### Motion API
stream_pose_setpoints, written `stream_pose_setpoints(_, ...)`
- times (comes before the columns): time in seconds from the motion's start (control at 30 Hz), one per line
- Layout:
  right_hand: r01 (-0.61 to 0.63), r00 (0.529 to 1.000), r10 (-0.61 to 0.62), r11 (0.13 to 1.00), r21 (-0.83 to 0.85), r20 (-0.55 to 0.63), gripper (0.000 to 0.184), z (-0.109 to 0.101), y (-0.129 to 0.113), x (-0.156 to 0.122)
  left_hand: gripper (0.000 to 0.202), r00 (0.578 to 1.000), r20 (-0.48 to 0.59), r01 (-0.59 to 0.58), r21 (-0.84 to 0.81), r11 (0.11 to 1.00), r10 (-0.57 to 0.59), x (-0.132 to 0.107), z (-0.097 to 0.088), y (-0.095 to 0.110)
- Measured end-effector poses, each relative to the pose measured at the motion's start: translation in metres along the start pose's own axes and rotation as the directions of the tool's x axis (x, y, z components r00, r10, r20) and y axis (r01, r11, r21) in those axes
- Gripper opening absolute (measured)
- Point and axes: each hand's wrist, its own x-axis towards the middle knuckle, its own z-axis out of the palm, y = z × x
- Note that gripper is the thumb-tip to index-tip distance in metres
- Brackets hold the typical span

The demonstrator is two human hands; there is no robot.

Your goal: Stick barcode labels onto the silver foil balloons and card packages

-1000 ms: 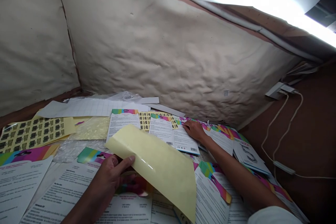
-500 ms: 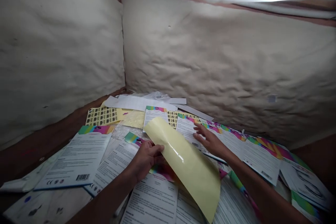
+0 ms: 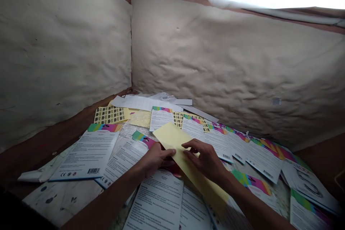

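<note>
A pale yellow sheet (image 3: 171, 133), glossy and bare on the side that shows, slants across the middle of the head view. My left hand (image 3: 157, 158) grips its left edge, thumb on top and fingers beneath. Over the sheet's middle is my right hand (image 3: 206, 158), fingers bent, with a small gap between thumb and index tips. Whether those tips touch the sheet I cannot tell, and nothing shows between them. Below the sheet lie printed cards (image 3: 159, 201) with dense text and colourful tops, partly covered by it and by my forearms.
More cards (image 3: 86, 154) spread left and right, some overlapping. Sheets of small dark-printed labels (image 3: 110, 115) lie at the back, near clear bubble wrap (image 3: 130, 132) and white paper strips (image 3: 145, 103). A paper-covered wall (image 3: 229, 61) rises behind, another (image 3: 64, 43) at left.
My right hand has moved left and toward me, from beside a card at the back to over the yellow sheet. The sheet has tilted flatter, still in my left hand. The view has shifted slightly.
</note>
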Motion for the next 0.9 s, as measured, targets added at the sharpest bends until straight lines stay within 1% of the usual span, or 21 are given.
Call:
stream_pose_setpoints(0.1, -0.024, 0.999, 0.023, 0.999, -0.021, -0.038, 0.013, 0.01, -0.004, -0.005, 0.046, 1.0, -0.011, 0.026, 0.038, 0.999, -0.025, -0.005, 0.003, 0.002)
stream_pose_setpoints(0.2, -0.053, 0.996, 0.053, 0.999, 0.007, -0.064, 0.012, 0.011, -0.004, -0.008, 0.043, 0.999, -0.023, 0.039, 0.062, 0.997, -0.038, -0.005, 0.004, 0.002)
stream_pose_setpoints(0.33, -0.07, 0.994, 0.071, 0.997, 0.02, -0.08, 0.012, 0.011, -0.011, -0.014, 0.039, 0.997, -0.02, 0.077, 0.109, 0.991, -0.076, -0.003, 0.004, 0.001)
stream_pose_setpoints(0.4, -0.064, 0.994, 0.065, 0.998, 0.019, -0.089, 0.013, 0.012, -0.015, -0.017, 0.038, 0.999, -0.02, 0.049, 0.115, 0.992, -0.047, -0.003, 0.004, -0.001)
stream_pose_setpoints(0.47, -0.023, 0.994, 0.024, 1.0, 0.01, -0.102, 0.015, 0.014, -0.019, -0.018, 0.039, 1.0, -0.015, -0.002, 0.104, 0.995, 0.003, -0.003, 0.004, -0.003)
stream_pose_setpoints(0.57, 0.04, 0.991, -0.04, 0.999, -0.007, -0.13, 0.016, 0.016, -0.024, -0.017, 0.045, 0.997, -0.041, -0.069, 0.091, 0.993, 0.073, -0.002, 0.006, -0.005)
stream_pose_setpoints(0.67, 0.047, 0.989, -0.05, 0.999, -0.021, -0.141, 0.016, 0.018, -0.027, -0.015, 0.044, 0.99, -0.056, -0.127, 0.088, 0.988, 0.132, -0.002, 0.007, -0.007)
stream_pose_setpoints(0.77, 0.042, 0.988, -0.046, 0.999, -0.032, -0.148, 0.016, 0.019, -0.027, -0.012, 0.04, 0.988, -0.034, -0.149, 0.076, 0.986, 0.151, -0.001, 0.006, -0.008)
stream_pose_setpoints(0.9, 0.033, 0.99, -0.035, 0.999, -0.019, -0.137, 0.015, 0.019, -0.027, -0.012, 0.041, 0.987, -0.065, -0.14, 0.098, 0.985, 0.147, 0.0, 0.005, -0.008)
